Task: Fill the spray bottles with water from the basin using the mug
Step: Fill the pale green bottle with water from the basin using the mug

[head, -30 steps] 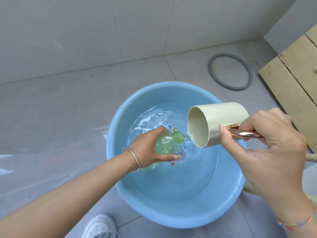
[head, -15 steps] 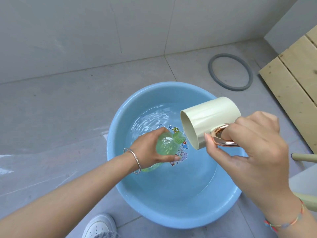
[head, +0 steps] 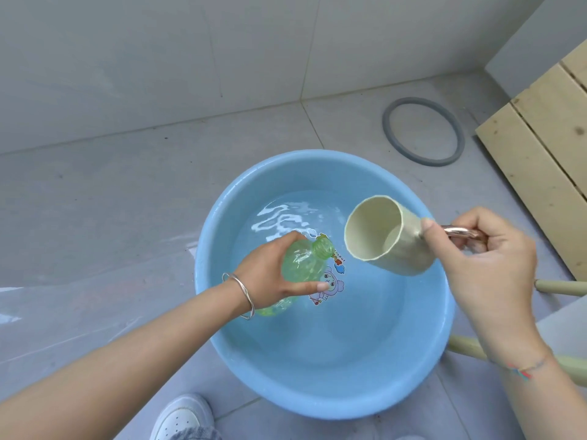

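Observation:
A blue basin (head: pixel 216 223) holding shallow water stands on the grey floor. My left hand (head: pixel 270 274) grips a clear green spray bottle (head: pixel 301 265) without its cap, tilted over the water with its open neck pointing up and right. My right hand (head: pixel 486 265) holds a cream mug (head: pixel 390 239) by its shiny copper handle, to the right of the bottle's neck. The mug lies on its side with its mouth facing me and to the left; its inside looks empty. A small gap separates mug rim and bottle neck.
A grey rubber ring (head: pixel 422 131) lies on the floor behind the basin. A wooden pallet (head: pixel 546 154) fills the right edge. Pale green bars (head: pixel 562 287) show at the right, a white shoe (head: pixel 181 417) below the basin. A tiled wall stands behind.
The mug was tipped against the bottle's neck, pouring; it has swung away to the right and turned its mouth towards me. My left hand has kept the bottle in place.

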Tool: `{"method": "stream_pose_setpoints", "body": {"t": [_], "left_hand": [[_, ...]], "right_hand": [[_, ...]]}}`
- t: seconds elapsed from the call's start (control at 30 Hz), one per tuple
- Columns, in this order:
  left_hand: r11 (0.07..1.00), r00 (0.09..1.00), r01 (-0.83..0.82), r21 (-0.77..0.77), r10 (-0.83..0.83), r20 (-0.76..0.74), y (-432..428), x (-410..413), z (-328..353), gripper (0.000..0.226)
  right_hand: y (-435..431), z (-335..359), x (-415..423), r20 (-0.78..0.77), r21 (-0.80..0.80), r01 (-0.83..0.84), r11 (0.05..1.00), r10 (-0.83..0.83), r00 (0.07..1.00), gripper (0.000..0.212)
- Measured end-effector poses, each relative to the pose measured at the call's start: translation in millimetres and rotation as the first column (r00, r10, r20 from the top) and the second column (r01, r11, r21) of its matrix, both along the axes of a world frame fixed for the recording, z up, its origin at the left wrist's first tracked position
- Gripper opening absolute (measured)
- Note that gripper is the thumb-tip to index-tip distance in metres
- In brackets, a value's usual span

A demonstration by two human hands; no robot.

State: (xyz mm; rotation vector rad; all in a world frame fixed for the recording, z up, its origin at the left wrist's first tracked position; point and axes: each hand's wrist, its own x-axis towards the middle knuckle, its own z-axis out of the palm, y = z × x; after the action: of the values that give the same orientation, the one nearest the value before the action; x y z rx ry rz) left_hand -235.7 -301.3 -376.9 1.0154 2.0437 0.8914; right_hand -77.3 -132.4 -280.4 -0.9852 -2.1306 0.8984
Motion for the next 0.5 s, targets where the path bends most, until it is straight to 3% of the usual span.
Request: {"method": "stream_pose_setpoints", "body": {"t": [0.07, 0.17, 0.5], "left_hand": [[1.0, 1.0, -0.01, -0.002, 0.01, 0.012, 0, 0, -1, 0.068], [0.999, 0.999, -0.03, 0.013, 0.029, 0.029, -1, 0, -2, 0.078], [0.976, 0.989, -0.135, 0.169, 0.122, 0.083, 3, 3, 3, 0.053]], "right_hand": [[8, -20, 5, 0.062, -0.111, 0.028, 0.993, -0.022, 0.998, 0.037], [12, -48, 14, 0.188, -0.121, -0.004, 0.993, 0.027, 0.982, 0.039], [12, -87, 19, 0.357, -0.028, -0.069, 0.997, 0.074, 0.931, 0.039]]}}
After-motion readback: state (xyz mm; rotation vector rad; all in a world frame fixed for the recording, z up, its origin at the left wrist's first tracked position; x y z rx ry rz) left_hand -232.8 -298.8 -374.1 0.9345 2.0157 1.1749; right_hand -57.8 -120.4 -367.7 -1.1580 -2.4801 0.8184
